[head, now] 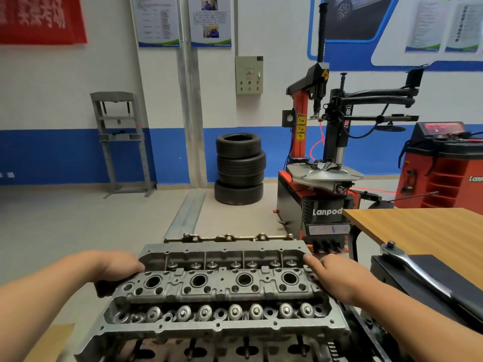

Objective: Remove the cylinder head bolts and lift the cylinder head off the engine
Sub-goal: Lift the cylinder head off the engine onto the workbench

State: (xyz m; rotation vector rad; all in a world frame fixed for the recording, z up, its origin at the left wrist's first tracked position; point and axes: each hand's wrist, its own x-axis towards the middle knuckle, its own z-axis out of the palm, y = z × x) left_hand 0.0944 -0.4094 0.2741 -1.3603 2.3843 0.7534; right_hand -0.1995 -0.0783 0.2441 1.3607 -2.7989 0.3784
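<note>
Above the engine [209, 352], cylinder head [222, 286] looks lifted, bolts seemingly out; left grip [117, 270] curled round its left end, right grip [337, 278] against right end, closure can't tell. Remaining: set it aside.

The cylinder head [222, 288] sits above the engine [235, 348], the hands at its ends, left hand [117, 267] and right hand [337, 275], with a ratchet [407, 265] right of it by the desk [418, 231] and stacked tyres [239, 168] behind.
</note>
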